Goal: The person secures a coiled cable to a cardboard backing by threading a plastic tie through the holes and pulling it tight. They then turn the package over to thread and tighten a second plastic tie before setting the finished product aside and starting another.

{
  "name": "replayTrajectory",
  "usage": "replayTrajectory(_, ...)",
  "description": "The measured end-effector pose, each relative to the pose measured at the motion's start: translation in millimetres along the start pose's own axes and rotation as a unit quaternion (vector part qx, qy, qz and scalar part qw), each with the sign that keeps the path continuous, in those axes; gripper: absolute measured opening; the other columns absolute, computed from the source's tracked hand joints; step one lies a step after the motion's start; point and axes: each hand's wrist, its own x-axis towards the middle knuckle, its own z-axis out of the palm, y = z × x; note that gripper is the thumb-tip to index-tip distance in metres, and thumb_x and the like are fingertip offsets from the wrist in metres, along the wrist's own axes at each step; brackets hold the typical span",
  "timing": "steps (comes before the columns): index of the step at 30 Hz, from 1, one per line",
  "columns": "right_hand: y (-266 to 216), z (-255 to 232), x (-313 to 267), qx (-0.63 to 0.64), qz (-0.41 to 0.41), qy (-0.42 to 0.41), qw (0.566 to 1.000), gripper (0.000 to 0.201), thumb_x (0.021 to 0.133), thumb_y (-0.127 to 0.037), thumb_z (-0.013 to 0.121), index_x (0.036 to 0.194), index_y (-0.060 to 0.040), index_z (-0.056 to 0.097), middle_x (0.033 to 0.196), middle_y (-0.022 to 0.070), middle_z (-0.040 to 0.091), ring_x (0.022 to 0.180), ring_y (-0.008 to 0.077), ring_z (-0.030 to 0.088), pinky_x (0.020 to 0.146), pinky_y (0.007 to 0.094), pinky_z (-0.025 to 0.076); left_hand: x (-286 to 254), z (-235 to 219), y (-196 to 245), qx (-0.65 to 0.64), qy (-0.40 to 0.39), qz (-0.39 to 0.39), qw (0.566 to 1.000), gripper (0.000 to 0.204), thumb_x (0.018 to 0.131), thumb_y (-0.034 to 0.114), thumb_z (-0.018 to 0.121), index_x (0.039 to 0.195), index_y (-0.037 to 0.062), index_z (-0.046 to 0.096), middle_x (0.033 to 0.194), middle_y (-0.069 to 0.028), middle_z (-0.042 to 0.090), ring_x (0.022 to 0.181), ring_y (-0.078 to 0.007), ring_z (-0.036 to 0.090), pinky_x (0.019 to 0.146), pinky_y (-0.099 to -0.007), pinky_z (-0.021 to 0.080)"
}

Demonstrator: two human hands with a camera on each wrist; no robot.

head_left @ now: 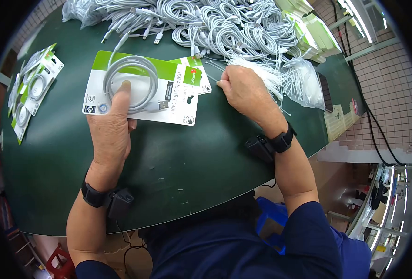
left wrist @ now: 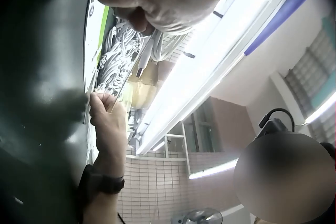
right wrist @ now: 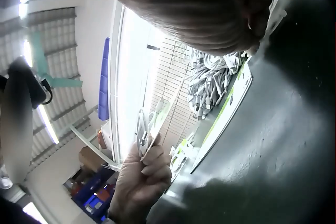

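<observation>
My left hand (head_left: 122,100) grips a white and green card (head_left: 178,100) printed "USB-A to USB-C Cable". The thumb presses the middle of a grey coiled cable (head_left: 133,65) lying on the card, and the fingers curl beneath it; the right wrist view shows this hand (right wrist: 148,167) holding card and cable raised off the table. My right hand (head_left: 223,83) has its fingers bunched at the edge of a heap of thin white ties (head_left: 261,72) and pinches one tie. A second card (head_left: 197,69) lies under the first.
A large heap of grey coiled cables (head_left: 215,23) fills the far side of the dark green table (head_left: 178,162). Several packed cards (head_left: 31,90) lie at the left. Green and white boxes (head_left: 313,32) stack at the far right, by a clear bag (head_left: 310,86).
</observation>
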Motion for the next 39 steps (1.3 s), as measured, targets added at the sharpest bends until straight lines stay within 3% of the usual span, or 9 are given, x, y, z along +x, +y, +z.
replayTrajectory(5, 7, -27, 5, 0.179, 0.047, 0.059, 0.981, 0.016, 0.093, -0.013, 0.072, 0.095, 0.002, 0.069, 0.086, 0.018, 0.073, 0.074, 0.0278, 0.069, 0.069, 0.039, 0.055, -3, -4, -3, 0.041, -0.011, 0.076, 0.996, 0.026, 0.099, 0.011, 0.069, 0.121, -0.0003, 0.061, 0.092, -0.0051, 0.066, 0.06, -0.0054, 0.056, 0.043, -0.022, 0.042)
replayTrajectory(9, 7, -40, 5, 0.58, 0.097, 0.021, 0.808, 0.014, 0.095, -0.013, 0.077, 0.102, -0.0023, 0.072, 0.091, 0.006, 0.072, 0.074, 0.0064, 0.058, 0.063, 0.0209, 0.046, -17, 0, 7, 0.115, -0.022, 0.138, 0.984, 0.02, 0.096, 0.009, 0.071, 0.112, -0.0011, 0.064, 0.089, -0.0049, 0.067, 0.06, -0.008, 0.058, 0.047, -0.0246, 0.046)
replayTrajectory(12, -1, -39, 3, 0.652, 0.054, 0.004, 0.756, 0.017, 0.097, -0.014, 0.076, 0.107, -0.0012, 0.073, 0.092, 0.0067, 0.073, 0.074, 0.0061, 0.057, 0.062, 0.0203, 0.045, -19, -18, -6, 0.247, -0.05, 0.264, 0.931, 0.019, 0.087, 0.001, 0.076, 0.104, -0.0002, 0.07, 0.088, -0.0053, 0.07, 0.064, -0.015, 0.064, 0.061, -0.0293, 0.054)
replayTrajectory(14, -8, -41, 1, 0.661, 0.04, 0.007, 0.749, 0.021, 0.098, -0.015, 0.076, 0.112, -0.0004, 0.074, 0.095, 0.0079, 0.075, 0.074, 0.0061, 0.057, 0.062, 0.0208, 0.044, -15, -34, -18, 0.309, -0.089, 0.408, 0.854, 0.023, 0.083, -0.002, 0.079, 0.104, 0.0003, 0.071, 0.086, -0.0063, 0.07, 0.065, -0.0191, 0.066, 0.066, -0.0297, 0.055)
replayTrajectory(19, -10, -39, -1, 0.674, 0.004, -0.003, 0.739, 0.023, 0.098, -0.015, 0.076, 0.114, 0.0009, 0.075, 0.091, 0.0062, 0.074, 0.072, 0.0056, 0.054, 0.061, 0.0205, 0.043, -21, 0, 18, 0.268, -0.262, 0.542, 0.752, 0.035, 0.074, 0.002, 0.084, 0.106, -0.0049, 0.073, 0.075, -0.0115, 0.068, 0.057, -0.0243, 0.063, 0.052, -0.0315, 0.049)
replayTrajectory(30, -32, -47, -13, 0.573, -0.069, 0.019, 0.817, 0.021, 0.095, -0.001, 0.069, 0.115, 0.0017, 0.076, 0.097, 0.0051, 0.073, 0.078, 0.0086, 0.062, 0.066, 0.0214, 0.049, -34, 8, 42, 0.313, -0.352, 0.565, 0.677, 0.05, 0.065, 0.016, 0.081, 0.112, 0.0004, 0.076, 0.068, 0.001, 0.054, 0.052, -0.0122, 0.047, 0.045, -0.029, 0.034)
replayTrajectory(31, -34, -57, -16, 0.518, -0.072, -0.006, 0.852, 0.021, 0.094, 0.003, 0.068, 0.113, 0.0008, 0.076, 0.101, 0.0075, 0.072, 0.079, 0.0084, 0.062, 0.065, 0.0212, 0.048, -39, 3, 48, 0.334, -0.374, 0.539, 0.677, 0.048, 0.065, 0.015, 0.085, 0.109, -0.0015, 0.076, 0.071, -0.0048, 0.062, 0.056, -0.0172, 0.057, 0.048, -0.0306, 0.039)
replayTrajectory(38, -50, -61, -25, 0.582, -0.219, -0.004, 0.784, 0.015, 0.089, 0.009, 0.074, 0.102, 0.0016, 0.077, 0.101, 0.0127, 0.076, 0.085, 0.0107, 0.067, 0.067, 0.0222, 0.052, -48, 4, 42, 0.33, -0.371, 0.596, 0.631, 0.051, 0.065, 0.02, 0.084, 0.113, 0.0042, 0.076, 0.068, 0.003, 0.048, 0.053, -0.0101, 0.044, 0.046, -0.028, 0.032)
replayTrajectory(39, -49, -61, -21, 0.529, -0.294, -0.006, 0.796, 0.018, 0.094, 0.001, 0.071, 0.112, 0.0001, 0.073, 0.092, 0.017, 0.068, 0.076, 0.0189, 0.065, 0.058, 0.0263, 0.049, -49, 3, 38, 0.326, -0.368, 0.601, 0.63, 0.054, 0.066, 0.02, 0.084, 0.117, 0.0048, 0.074, 0.069, 0.0034, 0.046, 0.053, -0.0086, 0.042, 0.045, -0.0276, 0.03)
